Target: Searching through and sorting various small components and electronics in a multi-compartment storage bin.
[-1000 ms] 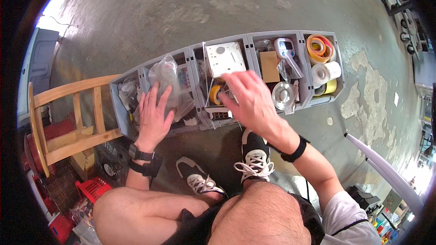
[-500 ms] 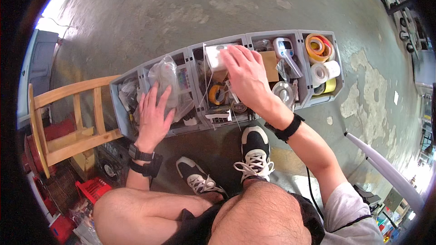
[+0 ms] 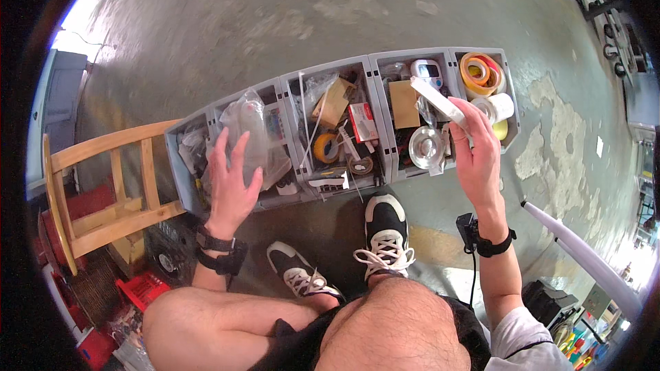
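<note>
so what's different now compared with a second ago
The right hand took hold of the white panel in the middle bin, lifted it out and carried it to the right; it is now tilted over the next bin. That uncovered a cardboard box and a red-and-white box. The left hand stayed near the plastic bag, and the grey bins stayed put.
</note>
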Tool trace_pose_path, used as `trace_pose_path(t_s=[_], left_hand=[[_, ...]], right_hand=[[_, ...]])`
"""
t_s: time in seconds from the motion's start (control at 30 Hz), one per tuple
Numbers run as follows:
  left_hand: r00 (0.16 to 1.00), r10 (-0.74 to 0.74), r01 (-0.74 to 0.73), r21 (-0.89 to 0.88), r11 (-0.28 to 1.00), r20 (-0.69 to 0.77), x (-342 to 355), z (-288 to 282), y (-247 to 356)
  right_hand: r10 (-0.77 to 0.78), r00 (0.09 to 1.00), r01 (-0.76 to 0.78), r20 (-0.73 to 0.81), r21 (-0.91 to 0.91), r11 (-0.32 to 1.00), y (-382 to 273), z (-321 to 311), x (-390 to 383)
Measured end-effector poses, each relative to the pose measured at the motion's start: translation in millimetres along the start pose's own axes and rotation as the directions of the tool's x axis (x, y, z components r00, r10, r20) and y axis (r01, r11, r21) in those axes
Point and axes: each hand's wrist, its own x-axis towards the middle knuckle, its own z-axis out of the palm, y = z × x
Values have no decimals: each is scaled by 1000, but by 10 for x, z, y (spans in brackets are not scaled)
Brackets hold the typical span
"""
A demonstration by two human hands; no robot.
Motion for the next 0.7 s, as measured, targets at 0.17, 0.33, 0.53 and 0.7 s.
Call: trace_pose_path(t_s=[0.17,0.33,0.53,0.7], left_hand=[[992,48,-49,-2,999,-119,63,-138,273],[960,279,-279,-40,959,2,245,-234,574],[837,497,-528,101,843,229,396,-409,571],[635,702,-749,35,661,322,435,-320,614]], right_hand=[[21,999,-20,-44,11,1000,-112,102,232],[44,999,-45,-14,-70,997,-146,222,396],[53,998,-54,-17,-54,997,-318,257,403],[68,997,-69,-19,-38,997,-582,397,478]])
